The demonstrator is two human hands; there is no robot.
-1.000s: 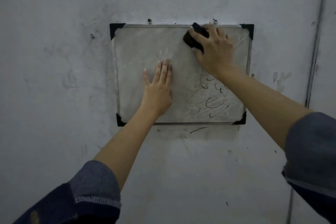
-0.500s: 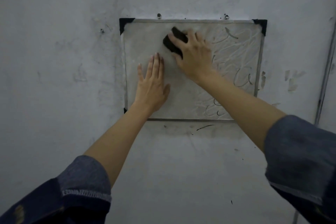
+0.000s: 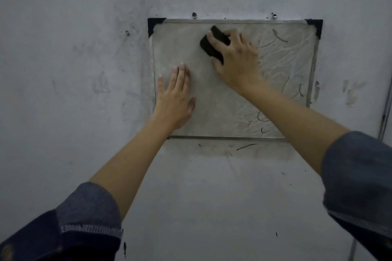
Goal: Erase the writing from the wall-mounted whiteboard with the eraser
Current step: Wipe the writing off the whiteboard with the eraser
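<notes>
A small whiteboard (image 3: pixel 216 112) with black corner caps hangs on the grey wall. Its left half is smeared grey; faint pen strokes (image 3: pixel 282 38) and swirled wipe marks cover its right half. My right hand (image 3: pixel 237 59) grips a black eraser (image 3: pixel 212 45) and presses it on the board's upper middle. My left hand (image 3: pixel 175 95) lies flat with straight fingers on the board's lower left part.
Two screws (image 3: pixel 194 15) stick out of the wall just above the board's top edge. Dark smudges and a pen streak (image 3: pixel 246 146) mark the wall under the board. A vertical pipe or seam (image 3: pixel 385 116) runs down the far right.
My right hand has carried the eraser from the board's upper right toward its upper middle. The left hand has stayed flat on the board, and the view has shifted left.
</notes>
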